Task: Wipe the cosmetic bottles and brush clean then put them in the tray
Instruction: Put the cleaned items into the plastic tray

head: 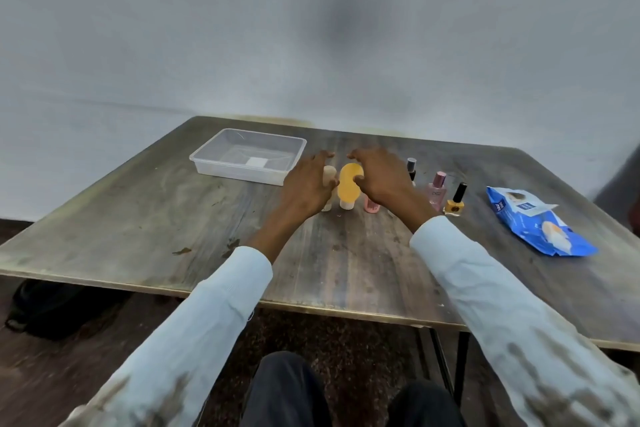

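A row of cosmetics stands across the middle of the wooden table (pixel 145 218). From the left: a beige tube (pixel 328 177), an orange tube (pixel 348 185) on its white cap, a pink item (pixel 371 207), a dark-capped bottle (pixel 411 166), a pink perfume bottle (pixel 437 191) and a yellow nail polish (pixel 455 201). My left hand (pixel 308 184) hovers over the beige tube with fingers spread. My right hand (pixel 379 173) hovers over the pink item, fingers relaxed, thumb near the orange tube. Neither hand holds anything. The clear plastic tray (pixel 207 159) sits at the back left. No brush is visible.
A blue pack of wet wipes (pixel 540 225) lies at the right of the table, its flap open. A dark bag (pixel 52 308) sits on the floor under the table's left edge. My knees show below the front edge.
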